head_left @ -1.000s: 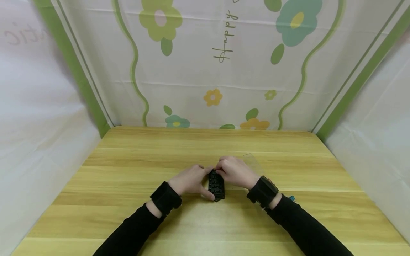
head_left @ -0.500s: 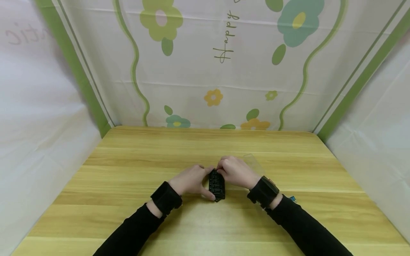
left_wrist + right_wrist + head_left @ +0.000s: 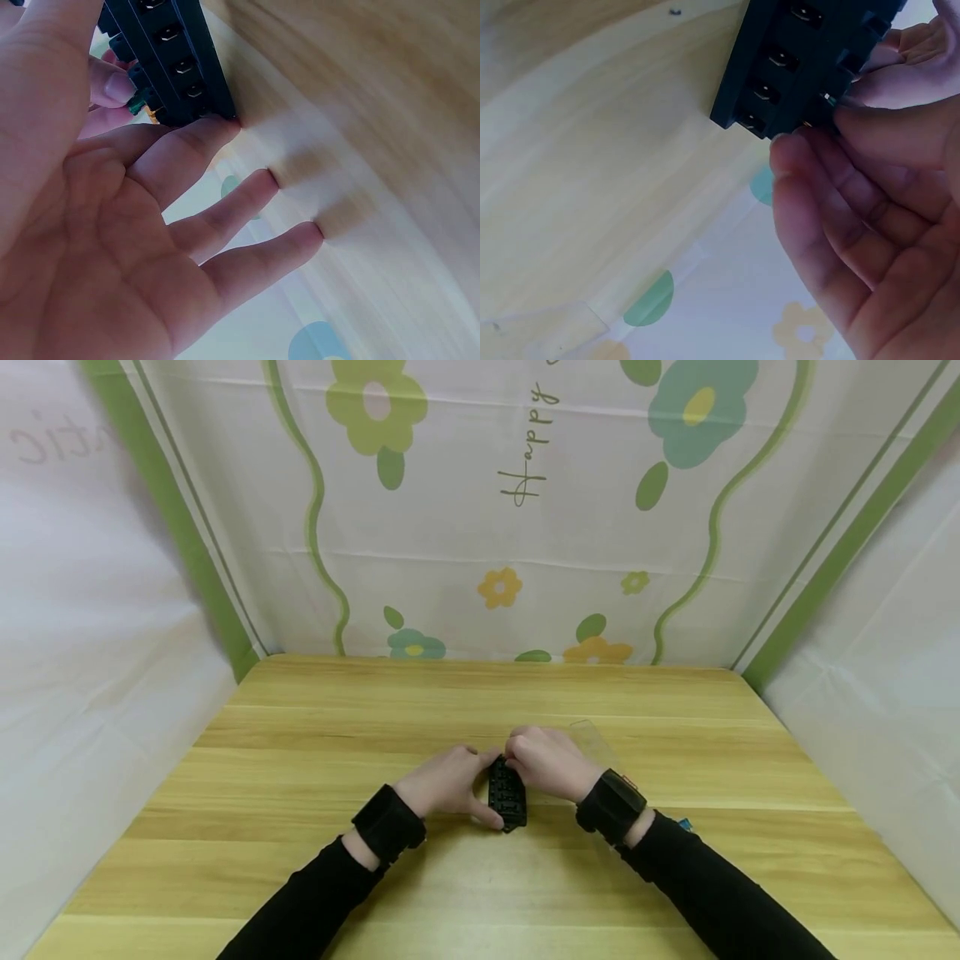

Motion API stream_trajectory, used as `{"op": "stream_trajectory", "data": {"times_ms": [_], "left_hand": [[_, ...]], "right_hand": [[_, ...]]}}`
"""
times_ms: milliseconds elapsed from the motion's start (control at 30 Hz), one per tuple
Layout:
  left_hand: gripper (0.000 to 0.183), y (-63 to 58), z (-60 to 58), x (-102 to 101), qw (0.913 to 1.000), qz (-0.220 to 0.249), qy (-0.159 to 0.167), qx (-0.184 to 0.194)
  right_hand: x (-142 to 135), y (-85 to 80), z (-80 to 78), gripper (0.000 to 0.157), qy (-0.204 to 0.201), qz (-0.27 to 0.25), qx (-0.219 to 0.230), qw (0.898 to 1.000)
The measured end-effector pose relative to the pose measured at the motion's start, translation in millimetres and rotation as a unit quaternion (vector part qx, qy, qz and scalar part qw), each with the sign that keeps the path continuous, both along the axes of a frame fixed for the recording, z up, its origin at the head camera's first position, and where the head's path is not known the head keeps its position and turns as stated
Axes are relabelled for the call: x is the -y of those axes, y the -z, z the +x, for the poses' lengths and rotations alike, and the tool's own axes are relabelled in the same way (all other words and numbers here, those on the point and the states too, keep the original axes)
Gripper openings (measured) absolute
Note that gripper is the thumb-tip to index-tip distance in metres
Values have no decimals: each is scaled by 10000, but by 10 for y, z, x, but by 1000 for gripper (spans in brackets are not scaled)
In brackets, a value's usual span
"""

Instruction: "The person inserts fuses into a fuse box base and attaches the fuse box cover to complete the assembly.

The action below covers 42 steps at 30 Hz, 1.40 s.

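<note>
terminal block [image 3: 510, 800], one, black, stays put on the table [image 3: 480, 902]; since the earlier frame the right wristband [image 3: 611, 807] has edged slightly left. two hands: the left hand [image 3: 442, 782] holds it end to end, the right hand [image 3: 551, 764] pinches one small green piece [image 3: 136, 103] at its far end. one clear sheet [image 3: 594, 742] and one blue piece [image 3: 686, 825] lie to the right.

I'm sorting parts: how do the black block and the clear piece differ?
The black block is opaque; the clear piece is see-through. The block has rows of slots; the clear piece looks plain. The left hand grips the block; the clear piece lies on the table. Both have straight edges.
</note>
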<state>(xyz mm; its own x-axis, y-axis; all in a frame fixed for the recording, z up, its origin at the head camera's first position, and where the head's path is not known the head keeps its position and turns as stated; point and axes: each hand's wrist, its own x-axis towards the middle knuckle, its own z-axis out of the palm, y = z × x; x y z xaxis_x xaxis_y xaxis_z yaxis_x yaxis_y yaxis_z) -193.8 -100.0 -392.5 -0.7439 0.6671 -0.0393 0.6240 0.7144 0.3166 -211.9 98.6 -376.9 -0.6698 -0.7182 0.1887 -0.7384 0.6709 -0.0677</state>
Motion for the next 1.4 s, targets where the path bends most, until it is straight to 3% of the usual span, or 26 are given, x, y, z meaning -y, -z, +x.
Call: {"op": "stream_trajectory", "data": {"times_ms": [400,567,900,1400], "left_hand": [[99,9,23,-8,9998,140,106,-16],[96,26,14,-20,9991,262,288,-184],[87,32,-13,-33,9985,381,357,-187],[70,27,-11,-22,9978,516,398,-90]], "right_hand": [[65,-64,-37,27,-476,191,69,9987],[109,-115,-55,21,-658,287,290,9970],[141,-174,-57,32,-496,405,327,9974],[223,-228,-123,27,-600,716,456,9946]]}}
